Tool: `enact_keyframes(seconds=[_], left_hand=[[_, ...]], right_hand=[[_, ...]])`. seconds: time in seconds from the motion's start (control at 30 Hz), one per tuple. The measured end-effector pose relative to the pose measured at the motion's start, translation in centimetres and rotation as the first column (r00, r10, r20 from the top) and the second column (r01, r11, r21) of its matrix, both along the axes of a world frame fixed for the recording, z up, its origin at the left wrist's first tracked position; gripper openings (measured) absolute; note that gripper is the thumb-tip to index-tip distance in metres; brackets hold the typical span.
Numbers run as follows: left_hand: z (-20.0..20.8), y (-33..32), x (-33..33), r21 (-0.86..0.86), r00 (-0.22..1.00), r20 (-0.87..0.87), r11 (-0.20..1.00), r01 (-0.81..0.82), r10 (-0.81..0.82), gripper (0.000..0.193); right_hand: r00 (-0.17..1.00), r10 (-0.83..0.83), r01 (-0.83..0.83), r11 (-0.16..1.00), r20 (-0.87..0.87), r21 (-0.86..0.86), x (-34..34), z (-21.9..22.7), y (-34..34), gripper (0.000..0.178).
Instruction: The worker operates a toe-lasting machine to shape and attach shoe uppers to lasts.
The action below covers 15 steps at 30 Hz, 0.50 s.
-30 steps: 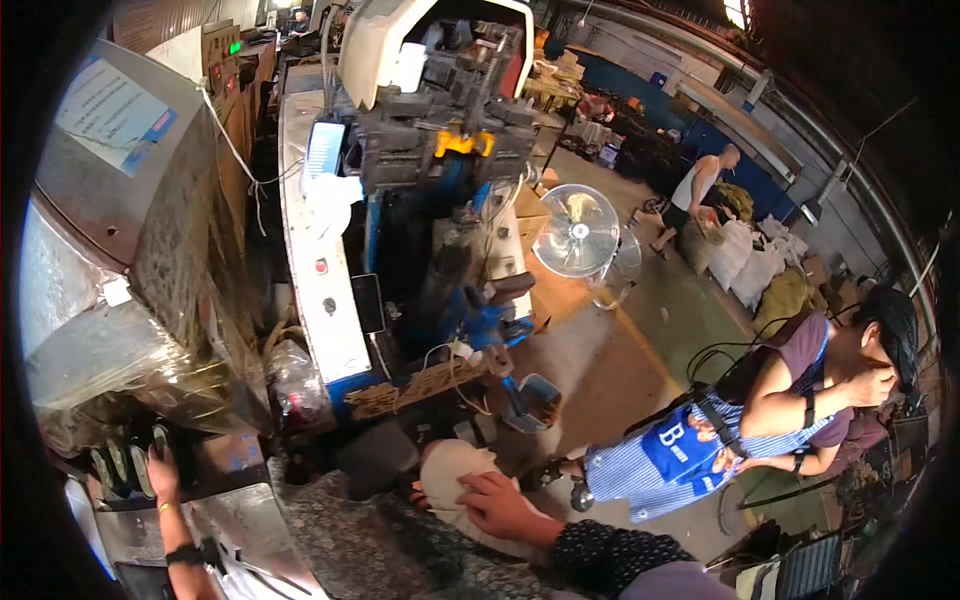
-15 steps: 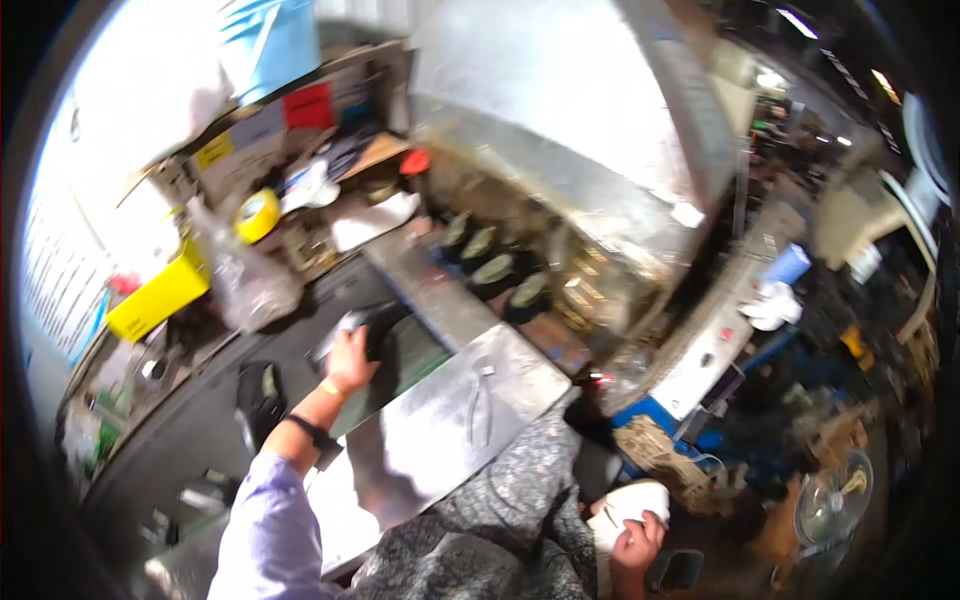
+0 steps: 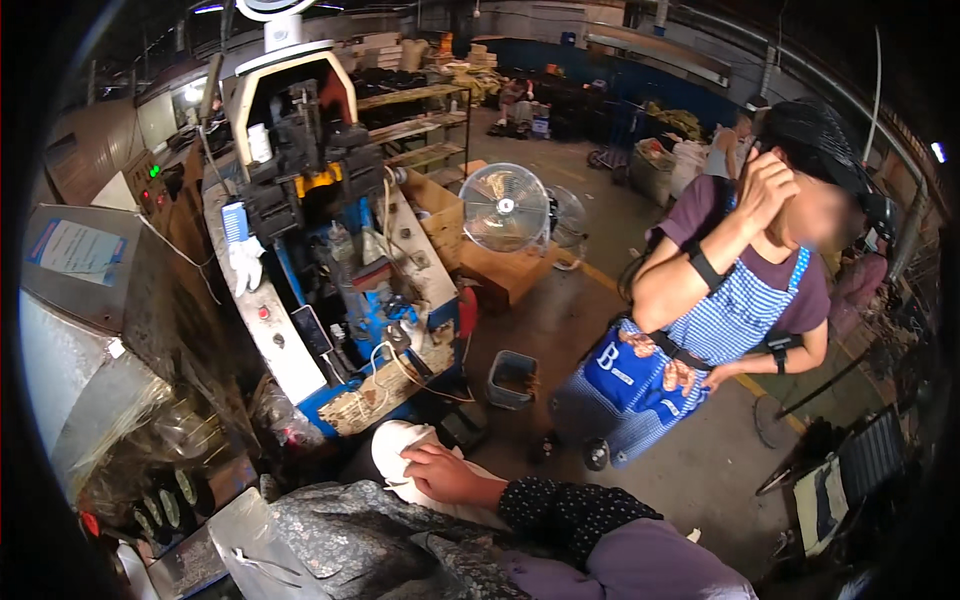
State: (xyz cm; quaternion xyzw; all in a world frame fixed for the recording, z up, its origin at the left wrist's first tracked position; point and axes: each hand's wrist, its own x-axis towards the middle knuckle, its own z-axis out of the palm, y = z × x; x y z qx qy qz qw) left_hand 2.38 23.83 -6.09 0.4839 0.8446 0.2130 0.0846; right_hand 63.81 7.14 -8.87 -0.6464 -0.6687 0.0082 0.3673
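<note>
My right hand (image 3: 445, 472) lies on a white cloth-like piece (image 3: 395, 450) at the edge of a grey patterned fabric (image 3: 350, 535) spread over the bench, fingers curled onto the white piece. My dark dotted sleeve (image 3: 570, 515) runs in from the lower right. My left hand is out of view. A row of dark shoe soles (image 3: 165, 500) sits on the metal bench at the lower left.
A blue and white machine (image 3: 330, 260) stands just beyond the bench. A co-worker in a blue striped apron (image 3: 700, 340) stands at the right, one hand raised to the head. A floor fan (image 3: 503, 208), a wooden box and a grey bin (image 3: 513, 378) sit on the concrete floor.
The view swung from the bench at the left back to the machine and the co-worker. My left hand, earlier reaching onto the bench, has left the picture. My right hand stays on the white piece.
</note>
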Motion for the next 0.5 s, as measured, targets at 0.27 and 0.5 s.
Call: enact_keyframes(seconds=[0.27,0.5], left_hand=[[0.7,-0.8,4.8,0.081,0.969,0.118,0.975,0.207,-0.215,0.051],[0.7,-3.1,6.3,0.100,0.956,0.204,0.976,0.195,-0.211,0.039]], right_hand=[[0.998,0.056,-0.056,0.998,0.034,-0.001,0.1,-0.3,2.8,0.015],[0.988,0.154,-0.154,0.988,-0.028,-0.017,-0.5,-1.9,2.6,0.014]])
